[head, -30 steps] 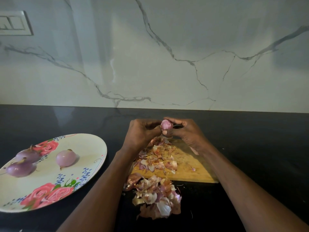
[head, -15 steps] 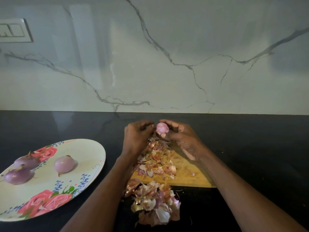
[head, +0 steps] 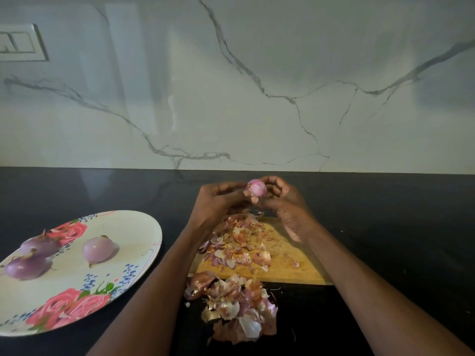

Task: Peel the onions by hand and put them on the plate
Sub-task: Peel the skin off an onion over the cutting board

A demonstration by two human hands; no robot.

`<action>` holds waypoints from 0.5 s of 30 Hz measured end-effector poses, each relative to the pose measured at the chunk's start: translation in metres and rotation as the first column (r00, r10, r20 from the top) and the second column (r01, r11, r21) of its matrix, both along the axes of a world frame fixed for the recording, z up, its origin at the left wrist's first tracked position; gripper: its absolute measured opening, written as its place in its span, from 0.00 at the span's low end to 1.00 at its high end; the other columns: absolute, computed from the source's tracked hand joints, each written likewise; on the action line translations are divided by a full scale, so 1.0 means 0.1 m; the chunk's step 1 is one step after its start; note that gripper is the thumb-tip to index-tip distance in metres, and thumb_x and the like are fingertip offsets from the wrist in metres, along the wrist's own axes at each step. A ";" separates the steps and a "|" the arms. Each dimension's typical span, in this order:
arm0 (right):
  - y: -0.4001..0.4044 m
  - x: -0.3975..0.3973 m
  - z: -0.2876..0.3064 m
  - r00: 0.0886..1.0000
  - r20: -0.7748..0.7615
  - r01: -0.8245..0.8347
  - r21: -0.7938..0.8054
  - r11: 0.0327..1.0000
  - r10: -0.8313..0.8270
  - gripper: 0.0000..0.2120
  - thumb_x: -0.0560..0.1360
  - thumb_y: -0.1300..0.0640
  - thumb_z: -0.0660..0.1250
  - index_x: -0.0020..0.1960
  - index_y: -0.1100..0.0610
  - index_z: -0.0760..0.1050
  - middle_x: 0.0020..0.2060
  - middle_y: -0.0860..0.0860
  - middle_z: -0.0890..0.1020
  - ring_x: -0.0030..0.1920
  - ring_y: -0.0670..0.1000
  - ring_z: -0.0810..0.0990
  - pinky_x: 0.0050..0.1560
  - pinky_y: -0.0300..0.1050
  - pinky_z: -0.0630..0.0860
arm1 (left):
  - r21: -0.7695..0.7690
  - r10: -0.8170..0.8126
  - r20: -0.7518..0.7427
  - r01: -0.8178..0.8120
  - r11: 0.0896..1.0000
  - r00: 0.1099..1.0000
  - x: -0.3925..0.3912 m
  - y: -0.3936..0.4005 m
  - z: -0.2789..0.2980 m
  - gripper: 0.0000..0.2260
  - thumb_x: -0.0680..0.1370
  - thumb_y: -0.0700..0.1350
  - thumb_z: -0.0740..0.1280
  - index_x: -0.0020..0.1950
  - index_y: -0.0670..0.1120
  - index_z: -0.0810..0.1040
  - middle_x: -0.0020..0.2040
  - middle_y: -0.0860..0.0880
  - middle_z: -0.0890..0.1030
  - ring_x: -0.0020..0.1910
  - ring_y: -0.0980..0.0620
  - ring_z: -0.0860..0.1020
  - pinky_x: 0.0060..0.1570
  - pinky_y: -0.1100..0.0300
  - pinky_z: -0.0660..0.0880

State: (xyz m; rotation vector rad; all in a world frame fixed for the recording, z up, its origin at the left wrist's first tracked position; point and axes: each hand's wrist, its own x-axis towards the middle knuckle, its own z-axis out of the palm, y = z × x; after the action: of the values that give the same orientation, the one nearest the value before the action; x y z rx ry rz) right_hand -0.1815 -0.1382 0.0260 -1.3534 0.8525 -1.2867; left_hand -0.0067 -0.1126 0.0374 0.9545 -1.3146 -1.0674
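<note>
Head view | right hand point(head: 285, 204) fingers curled round pink onion point(head: 256, 188) above far end of cutting board point(head: 288, 263) | left hand point(head: 216, 204) fingers pinching its skin | three peeled onions point(head: 97, 249) on floral plate point(head: 133, 227), left on worktop point(head: 385, 214)

Left hand point(head: 218, 201), right hand point(head: 285, 201) raised together — fingers curled, pinching.

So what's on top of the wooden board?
Lots of loose onion skins lie scattered over the wooden board. Its far end and right edge are covered by the person's hands and arms, so anything there cannot be seen.
</note>
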 end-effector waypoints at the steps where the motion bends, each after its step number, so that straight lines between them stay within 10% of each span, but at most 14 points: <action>1: 0.01 0.01 -0.02 1.000 -0.020 -0.002 -0.009 1.000 0.002 0.25 0.67 0.70 0.77 0.61 0.60 0.76 0.53 0.51 0.86 0.50 0.46 0.84 0.43 0.41 0.81 | 0.010 -0.020 -0.011 0.020 1.000 1.000 0.00 0.00 -0.01 0.10 0.76 0.36 0.72 0.57 0.38 0.83 0.47 0.37 0.86 0.40 0.47 0.84 0.43 0.60 0.83; 7: 0.04 0.02 -0.02 1.000 0.015 -0.016 0.026 1.000 0.016 0.26 0.70 0.72 0.73 0.65 0.55 0.79 0.57 0.53 0.84 0.55 0.53 0.84 0.49 0.47 0.84 | 0.030 0.074 -0.006 -0.074 0.997 0.997 0.00 0.03 -0.01 0.09 0.81 0.32 0.62 0.53 0.35 0.83 0.42 0.38 0.85 0.32 0.52 0.83 0.28 0.68 0.76; 11: 0.02 0.03 -0.02 0.998 0.045 -0.043 0.065 0.997 0.041 0.24 0.74 0.69 0.71 0.68 0.56 0.77 0.57 0.55 0.85 0.55 0.57 0.84 0.49 0.50 0.82 | 0.016 0.084 -0.031 -0.083 0.996 0.996 0.02 -0.01 0.00 0.06 0.79 0.38 0.68 0.48 0.38 0.84 0.41 0.39 0.86 0.38 0.45 0.84 0.41 0.55 0.82; 15: 0.00 0.03 -0.04 1.000 -0.017 -0.001 0.038 0.999 0.002 0.24 0.73 0.68 0.72 0.68 0.56 0.78 0.58 0.52 0.85 0.58 0.54 0.83 0.57 0.50 0.82 | -0.037 0.013 0.002 -0.013 0.999 1.000 0.03 0.02 -0.02 0.06 0.76 0.36 0.72 0.52 0.40 0.84 0.42 0.42 0.86 0.38 0.50 0.85 0.39 0.62 0.81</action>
State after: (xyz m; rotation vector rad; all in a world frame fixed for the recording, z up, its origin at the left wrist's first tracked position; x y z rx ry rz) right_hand -0.1783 -0.1385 0.0221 -1.3365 0.8826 -1.2538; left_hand -0.0039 -0.1106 0.0355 0.9354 -1.3238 -1.0294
